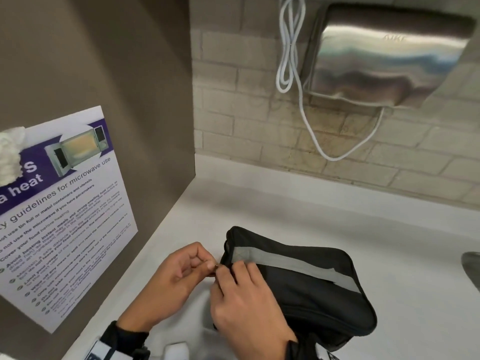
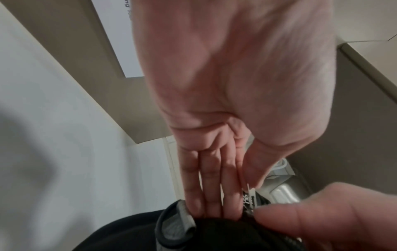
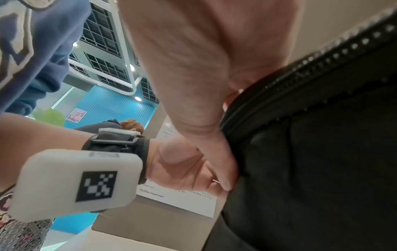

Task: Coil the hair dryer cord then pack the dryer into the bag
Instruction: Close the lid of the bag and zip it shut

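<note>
A black bag [image 1: 306, 289] with a grey strap [image 1: 293, 266] lies on the white counter [image 1: 324, 224]. The hair dryer and its cord are not visible in any view. My left hand [image 1: 211, 266] pinches the small metal zipper pull [image 1: 215, 267] at the bag's left end; the left wrist view shows the pull [image 2: 250, 188] between thumb and forefinger. My right hand [image 1: 231, 276] grips that same end of the bag, fingers curled over the top. In the right wrist view its thumb [image 3: 225, 169] presses the black fabric [image 3: 311, 152] below the zipper teeth [image 3: 322, 54].
A steel hand dryer [image 1: 384, 55] is fixed to the tiled wall, with a looped white cable [image 1: 291, 61] hanging beside it. A brown panel with a microwave poster [image 1: 65, 216] bounds the counter's left side. A grey metal object [image 1: 471, 268] shows at the right edge.
</note>
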Demonstrator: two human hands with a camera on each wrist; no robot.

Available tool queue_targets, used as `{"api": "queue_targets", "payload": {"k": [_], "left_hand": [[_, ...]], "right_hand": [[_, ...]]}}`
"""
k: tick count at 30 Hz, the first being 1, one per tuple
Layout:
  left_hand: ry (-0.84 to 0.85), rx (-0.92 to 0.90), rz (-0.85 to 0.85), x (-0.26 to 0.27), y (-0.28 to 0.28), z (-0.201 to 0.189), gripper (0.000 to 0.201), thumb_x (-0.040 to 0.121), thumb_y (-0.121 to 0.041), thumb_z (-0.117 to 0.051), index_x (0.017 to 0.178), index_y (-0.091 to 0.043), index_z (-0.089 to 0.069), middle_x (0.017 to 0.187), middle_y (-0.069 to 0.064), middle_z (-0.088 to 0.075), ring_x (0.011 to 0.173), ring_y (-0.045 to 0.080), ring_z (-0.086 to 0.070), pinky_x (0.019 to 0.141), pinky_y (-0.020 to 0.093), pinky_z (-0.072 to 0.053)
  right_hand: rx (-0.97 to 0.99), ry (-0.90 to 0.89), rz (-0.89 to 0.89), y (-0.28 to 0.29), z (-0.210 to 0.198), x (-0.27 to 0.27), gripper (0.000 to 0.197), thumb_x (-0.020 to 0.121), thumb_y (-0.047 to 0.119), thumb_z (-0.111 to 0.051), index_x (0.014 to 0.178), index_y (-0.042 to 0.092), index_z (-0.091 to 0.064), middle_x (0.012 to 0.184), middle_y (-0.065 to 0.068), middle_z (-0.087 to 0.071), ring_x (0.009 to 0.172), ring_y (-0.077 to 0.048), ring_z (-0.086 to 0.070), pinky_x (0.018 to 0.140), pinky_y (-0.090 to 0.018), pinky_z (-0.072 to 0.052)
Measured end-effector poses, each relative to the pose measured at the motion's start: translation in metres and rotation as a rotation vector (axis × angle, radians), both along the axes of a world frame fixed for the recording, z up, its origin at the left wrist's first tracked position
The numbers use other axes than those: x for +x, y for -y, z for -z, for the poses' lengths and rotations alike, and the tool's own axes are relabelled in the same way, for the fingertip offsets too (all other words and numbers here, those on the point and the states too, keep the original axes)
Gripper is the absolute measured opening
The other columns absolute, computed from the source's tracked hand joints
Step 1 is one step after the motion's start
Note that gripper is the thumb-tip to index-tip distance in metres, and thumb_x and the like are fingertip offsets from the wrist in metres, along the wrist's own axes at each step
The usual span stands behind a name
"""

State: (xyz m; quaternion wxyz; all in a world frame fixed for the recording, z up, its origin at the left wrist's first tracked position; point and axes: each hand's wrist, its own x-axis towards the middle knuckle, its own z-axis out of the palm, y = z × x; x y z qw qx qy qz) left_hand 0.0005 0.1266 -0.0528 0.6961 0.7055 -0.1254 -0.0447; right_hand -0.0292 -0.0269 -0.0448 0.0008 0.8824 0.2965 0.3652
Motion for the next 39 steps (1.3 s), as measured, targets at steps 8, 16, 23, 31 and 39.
{"api": "queue_targets", "payload": {"k": [8,16,23,31,39], "left_hand": [[0.090,0.107,-0.154,-0.004,0.012,0.008,0.010,0.094,-0.003,-0.059,0.088,-0.006,-0.066,0.088,0.008,-0.075,0.085,0.021,-0.072,0.081,0.030,-0.058],[0.036,0.042,-0.207,-0.002,0.014,0.004,0.010,0.095,-0.001,-0.056,0.089,-0.001,-0.064,0.091,0.013,-0.075,0.087,0.023,-0.073,0.074,0.023,-0.058],[0.131,0.191,-0.163,-0.006,0.012,-0.001,0.011,0.087,0.001,-0.069,0.082,-0.007,-0.064,0.085,0.003,-0.073,0.087,0.018,-0.071,0.078,0.019,-0.056],[0.303,0.459,-0.177,-0.019,0.026,-0.003,0.015,0.097,-0.015,-0.057,0.086,-0.021,-0.066,0.082,-0.011,-0.069,0.083,0.012,-0.067,0.072,0.012,-0.053],[0.341,0.517,-0.321,-0.014,0.032,-0.007,0.012,0.096,-0.013,-0.059,0.084,-0.014,-0.059,0.076,-0.003,-0.065,0.076,0.013,-0.063,0.055,0.005,-0.043]], "right_hand": [[0.013,-0.015,-0.058,-0.002,0.001,-0.006,0.055,0.087,-0.006,-0.026,0.057,0.005,-0.070,0.060,-0.008,-0.065,0.053,-0.023,-0.058,0.055,-0.027,-0.050],[0.054,-0.052,0.071,-0.004,-0.014,-0.014,0.026,0.075,0.004,-0.046,0.062,0.010,-0.069,0.061,-0.008,-0.063,0.050,-0.026,-0.056,0.047,-0.030,-0.047],[0.009,-0.025,0.051,0.007,-0.009,-0.009,0.026,0.073,0.003,-0.047,0.069,0.005,-0.073,0.063,-0.008,-0.064,0.056,-0.026,-0.058,0.053,-0.033,-0.048],[-0.047,-0.065,0.035,0.024,-0.008,-0.005,0.019,0.074,0.007,-0.053,0.076,0.007,-0.072,0.069,-0.007,-0.061,0.062,-0.026,-0.053,0.058,-0.036,-0.047],[-0.077,-0.113,0.004,0.026,-0.012,-0.010,0.002,0.067,0.009,-0.067,0.068,0.009,-0.065,0.069,-0.008,-0.058,0.062,-0.027,-0.049,0.057,-0.037,-0.040]]}}
